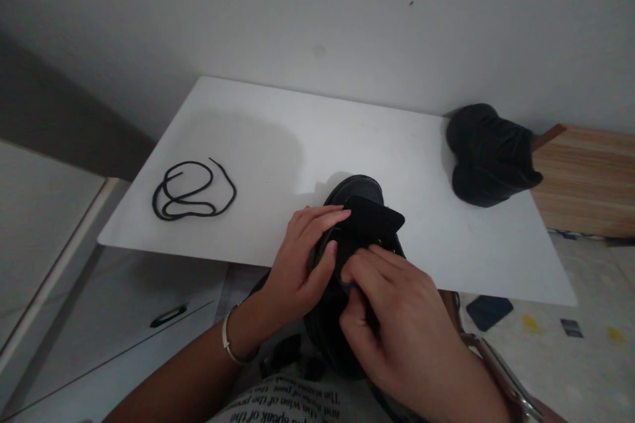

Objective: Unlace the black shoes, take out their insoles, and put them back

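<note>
A black shoe (357,186) points away from me at the front edge of the white table, its toe resting on the top. Its tongue (374,215) is folded forward over the toe. My left hand (302,264) grips the shoe's left side, fingertips on the tongue's edge and thumb near the opening. Over the opening, my right hand (397,304) is closed with curled fingers; what they pinch inside is hidden. A loose black shoelace (191,201) lies looped on the left part of the table.
The white table (268,106) stands against a pale wall. At its right end sits a black, creased, bulky item (489,155) with two rounded ends. A wooden board (585,178) is beyond it. A drawer cabinet (124,291) stands below left; dark and yellow patches mark the floor at right.
</note>
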{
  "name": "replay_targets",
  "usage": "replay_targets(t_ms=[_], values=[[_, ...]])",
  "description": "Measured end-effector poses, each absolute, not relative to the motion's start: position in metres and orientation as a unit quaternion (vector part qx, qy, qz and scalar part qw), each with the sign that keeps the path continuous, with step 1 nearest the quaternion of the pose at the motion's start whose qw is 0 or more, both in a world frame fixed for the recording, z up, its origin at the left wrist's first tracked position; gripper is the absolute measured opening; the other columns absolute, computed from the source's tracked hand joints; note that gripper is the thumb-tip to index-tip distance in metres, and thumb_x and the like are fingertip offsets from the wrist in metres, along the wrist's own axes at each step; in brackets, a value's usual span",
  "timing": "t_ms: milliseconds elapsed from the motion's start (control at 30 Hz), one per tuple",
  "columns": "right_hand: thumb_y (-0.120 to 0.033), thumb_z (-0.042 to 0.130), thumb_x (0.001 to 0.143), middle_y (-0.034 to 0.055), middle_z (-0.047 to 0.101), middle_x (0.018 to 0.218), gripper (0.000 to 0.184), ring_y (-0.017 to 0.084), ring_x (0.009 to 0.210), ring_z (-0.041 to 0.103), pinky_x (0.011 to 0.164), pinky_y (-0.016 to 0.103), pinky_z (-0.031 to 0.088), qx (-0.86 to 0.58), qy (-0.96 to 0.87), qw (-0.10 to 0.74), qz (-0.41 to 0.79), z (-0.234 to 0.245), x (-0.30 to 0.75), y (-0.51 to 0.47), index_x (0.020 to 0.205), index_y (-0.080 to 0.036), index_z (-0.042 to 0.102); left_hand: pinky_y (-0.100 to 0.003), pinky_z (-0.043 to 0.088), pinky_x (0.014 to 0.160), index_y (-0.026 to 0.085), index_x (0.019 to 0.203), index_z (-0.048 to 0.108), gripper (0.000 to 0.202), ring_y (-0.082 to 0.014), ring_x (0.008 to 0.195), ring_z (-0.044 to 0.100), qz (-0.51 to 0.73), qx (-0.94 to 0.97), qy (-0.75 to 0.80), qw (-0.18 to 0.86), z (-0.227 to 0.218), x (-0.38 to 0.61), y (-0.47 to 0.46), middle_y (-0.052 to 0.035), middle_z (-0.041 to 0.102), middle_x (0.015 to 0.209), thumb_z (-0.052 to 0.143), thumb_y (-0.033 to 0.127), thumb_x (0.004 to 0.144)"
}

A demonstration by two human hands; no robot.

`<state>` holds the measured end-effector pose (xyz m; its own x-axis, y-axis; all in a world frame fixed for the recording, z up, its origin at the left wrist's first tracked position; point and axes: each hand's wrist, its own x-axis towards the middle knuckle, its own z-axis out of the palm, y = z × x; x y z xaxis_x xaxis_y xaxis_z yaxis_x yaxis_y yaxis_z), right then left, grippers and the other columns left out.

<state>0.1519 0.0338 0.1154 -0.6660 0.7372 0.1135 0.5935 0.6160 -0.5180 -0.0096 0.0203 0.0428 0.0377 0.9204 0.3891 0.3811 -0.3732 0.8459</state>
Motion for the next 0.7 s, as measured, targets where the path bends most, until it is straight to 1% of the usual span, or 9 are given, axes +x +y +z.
replay_targets(t_ms=[100, 167, 300, 367, 433, 500, 533, 600, 700], values=[[-0.009, 0.044, 0.088, 0.0011, 0.055, 0.074, 0.014, 0.016, 0.070, 0.052, 0.060, 0.030, 0.036, -0.386, -0.857, 0.233, 0.252, 0.117, 0.157, 0.035, 0.081, -0.018, 0.052, -0.051, 0.032, 0.119, 0.019, 0.134, 0.054, 0.035, -0.0274, 0.136, 0.043, 0.456, 0.730, 0.468, 0.202, 0.054, -0.016, 0.013, -0.0147, 0.048, 0.142, 0.048, 0.033, 0.103], [-0.009, 0.045, 0.091, 0.0003, 0.056, 0.076, 0.013, 0.015, 0.070, 0.054, 0.061, 0.028, 0.039, -0.387, -0.842, 0.265, 0.267, 0.115, 0.160, 0.035, 0.084, -0.019, 0.052, -0.054, 0.027, 0.122, 0.018, 0.130, 0.055, 0.035, -0.0288, 0.138, 0.039, 0.420, 0.772, 0.446, 0.171, 0.063, -0.021, 0.009, -0.0158, 0.046, 0.142, 0.049, 0.038, 0.103], [-0.009, 0.050, 0.091, -0.0014, 0.058, 0.077, 0.012, 0.012, 0.071, 0.056, 0.063, 0.025, 0.043, -0.388, -0.823, 0.291, 0.296, 0.114, 0.161, 0.036, 0.088, -0.020, 0.054, -0.058, 0.029, 0.121, 0.020, 0.116, 0.060, 0.029, -0.0320, 0.142, 0.033, 0.355, 0.801, 0.453, 0.166, 0.073, -0.026, 0.009, -0.0161, 0.044, 0.144, 0.058, 0.042, 0.098], [-0.009, 0.052, 0.092, -0.0020, 0.059, 0.078, 0.012, 0.011, 0.070, 0.056, 0.063, 0.024, 0.044, -0.380, -0.816, 0.300, 0.316, 0.116, 0.162, 0.038, 0.089, -0.021, 0.054, -0.058, 0.029, 0.121, 0.020, 0.106, 0.061, 0.022, -0.0335, 0.144, 0.030, 0.344, 0.804, 0.455, 0.169, 0.076, -0.023, 0.010, -0.0163, 0.040, 0.147, 0.062, 0.040, 0.096], [-0.010, 0.055, 0.092, -0.0021, 0.058, 0.077, 0.010, 0.011, 0.070, 0.056, 0.063, 0.024, 0.044, -0.357, -0.811, 0.315, 0.339, 0.118, 0.163, 0.039, 0.090, -0.020, 0.055, -0.057, 0.030, 0.121, 0.019, 0.094, 0.060, 0.013, -0.0338, 0.146, 0.027, 0.352, 0.800, 0.452, 0.180, 0.077, -0.019, 0.011, -0.0162, 0.037, 0.148, 0.062, 0.032, 0.096], [-0.015, 0.056, 0.093, -0.0008, 0.058, 0.079, 0.005, 0.013, 0.072, 0.055, 0.064, 0.025, 0.045, -0.321, -0.806, 0.338, 0.365, 0.118, 0.167, 0.040, 0.093, -0.020, 0.056, -0.057, 0.031, 0.121, 0.019, 0.087, 0.057, 0.010, -0.0340, 0.147, 0.026, 0.362, 0.800, 0.443, 0.183, 0.080, -0.015, 0.012, -0.0160, 0.038, 0.147, 0.060, 0.025, 0.095], [-0.019, 0.055, 0.095, 0.0007, 0.058, 0.082, 0.001, 0.014, 0.076, 0.056, 0.066, 0.027, 0.046, -0.306, -0.799, 0.353, 0.379, 0.116, 0.170, 0.040, 0.096, -0.020, 0.056, -0.057, 0.030, 0.121, 0.019, 0.087, 0.056, 0.008, -0.0341, 0.147, 0.027, 0.363, 0.804, 0.436, 0.179, 0.081, -0.013, 0.012, -0.0160, 0.039, 0.146, 0.060, 0.022, 0.094], [-0.032, 0.051, 0.101, 0.0045, 0.060, 0.091, 0.015, 0.018, 0.086, 0.057, 0.073, 0.031, 0.047, -0.297, -0.773, 0.384, 0.408, 0.109, 0.175, 0.040, 0.105, -0.020, 0.058, -0.060, 0.029, 0.121, 0.019, 0.089, 0.057, 0.005, -0.0343, 0.146, 0.027, 0.360, 0.814, 0.427, 0.157, 0.084, -0.012, 0.012, -0.0158, 0.041, 0.145, 0.060, 0.016, 0.090], [-0.050, 0.043, 0.104, 0.0089, 0.060, 0.105, 0.036, 0.024, 0.102, 0.058, 0.086, 0.038, 0.047, -0.330, -0.707, 0.427, 0.457, 0.096, 0.179, 0.039, 0.115, -0.021, 0.061, -0.062, 0.031, 0.119, 0.021, 0.086, 0.058, 0.014, -0.0344, 0.146, 0.029, 0.370, 0.822, 0.417, 0.116, 0.092, -0.014, 0.010, -0.0130, 0.046, 0.142, 0.057, 0.007, 0.086]])
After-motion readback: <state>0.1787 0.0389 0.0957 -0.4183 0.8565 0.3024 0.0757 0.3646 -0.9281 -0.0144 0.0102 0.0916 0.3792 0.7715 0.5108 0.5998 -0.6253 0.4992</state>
